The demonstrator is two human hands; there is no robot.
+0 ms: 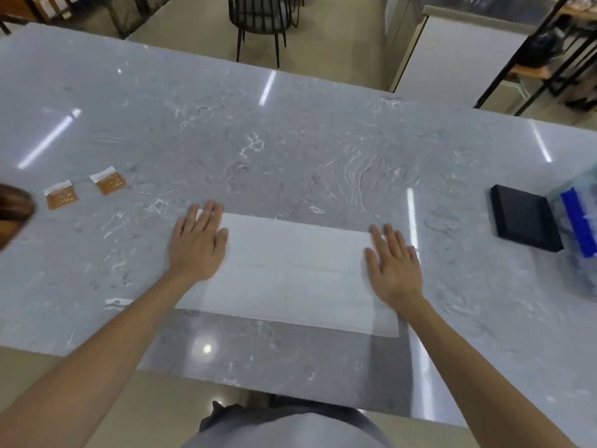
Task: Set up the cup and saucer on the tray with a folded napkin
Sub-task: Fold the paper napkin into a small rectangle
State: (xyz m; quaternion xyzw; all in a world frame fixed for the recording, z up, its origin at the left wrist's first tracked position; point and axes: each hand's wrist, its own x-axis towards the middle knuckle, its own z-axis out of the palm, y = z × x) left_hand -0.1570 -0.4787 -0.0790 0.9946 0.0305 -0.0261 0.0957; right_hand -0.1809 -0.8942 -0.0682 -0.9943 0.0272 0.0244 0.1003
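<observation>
Our left hand [198,242] and right hand [392,263], fingers spread flat, press the thin white paper napkin [290,270]; uneven pressure could skew its fold.

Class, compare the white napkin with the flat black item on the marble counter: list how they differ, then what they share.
The napkin is white; the black item is dark. The napkin is much larger and lies centrally; the black item sits far right beside a blue and clear container. The left hand and right hand press the napkin's ends; nothing touches the black item. Both lie flat and are rectangular.
</observation>
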